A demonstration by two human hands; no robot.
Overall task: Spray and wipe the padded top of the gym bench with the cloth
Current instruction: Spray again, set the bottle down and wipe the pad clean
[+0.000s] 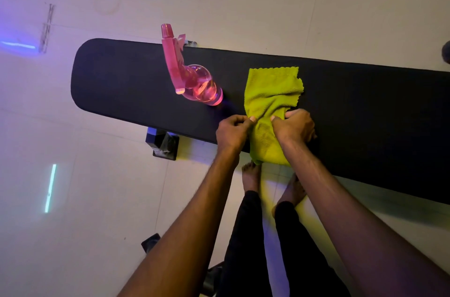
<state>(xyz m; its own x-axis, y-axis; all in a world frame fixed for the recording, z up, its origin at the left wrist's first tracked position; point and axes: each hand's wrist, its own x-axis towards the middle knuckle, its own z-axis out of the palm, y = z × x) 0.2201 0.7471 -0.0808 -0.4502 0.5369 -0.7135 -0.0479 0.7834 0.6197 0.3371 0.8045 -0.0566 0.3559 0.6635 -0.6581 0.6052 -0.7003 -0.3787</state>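
Tabletop [341, 107]: one, black padded top
Spray bottle [194, 82]: one, pink, standing on the tabletop
Cloth [270, 111]: one, yellow-green
Hands: two, left hand [232, 133] and right hand [295, 127], each with a closed grip on the cloth
Bare feet: two, on the floor [243, 4]
Black frame feet under the tabletop: at least two

Spray bottle [194, 77] stands left of cloth [270, 102] (both on bench [365, 107]).

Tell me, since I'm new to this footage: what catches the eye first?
The yellow-green cloth stands out on the black bench pad, pinched at its near part by the left hand and right hand. To its left, a pink spray bottle stands on the pad, untouched.
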